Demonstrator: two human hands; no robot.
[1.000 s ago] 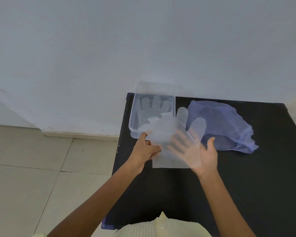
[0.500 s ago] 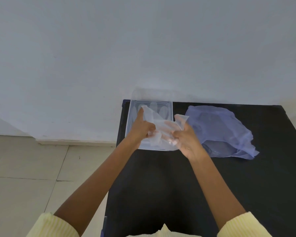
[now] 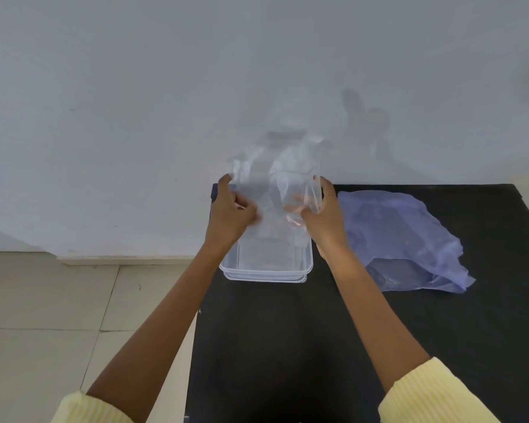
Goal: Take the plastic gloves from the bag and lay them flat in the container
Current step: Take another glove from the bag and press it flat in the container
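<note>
A clear plastic glove (image 3: pixel 277 175) is stretched upright between my two hands, above the far end of a clear rectangular container (image 3: pixel 266 274). My left hand (image 3: pixel 229 213) pinches the glove's left edge. My right hand (image 3: pixel 321 213) grips its right edge, with fingers showing through the film. The glove's upper part rises blurred against the white wall. The container stands at the black table's back left corner, and pale film shows on its floor. A crumpled bluish plastic bag (image 3: pixel 406 239) lies flat on the table to the right of the container.
The black table (image 3: pixel 287 346) fills the lower right of the view, with its left edge next to a tiled floor (image 3: pixel 58 315). A white wall (image 3: pixel 165 102) stands straight behind the table. Yellow sleeves cover my forearms near the bottom edge.
The glove has gone from lying over my right palm near the table's middle to being held by both hands and raised, spread, over the container. Both hands moved forward.
</note>
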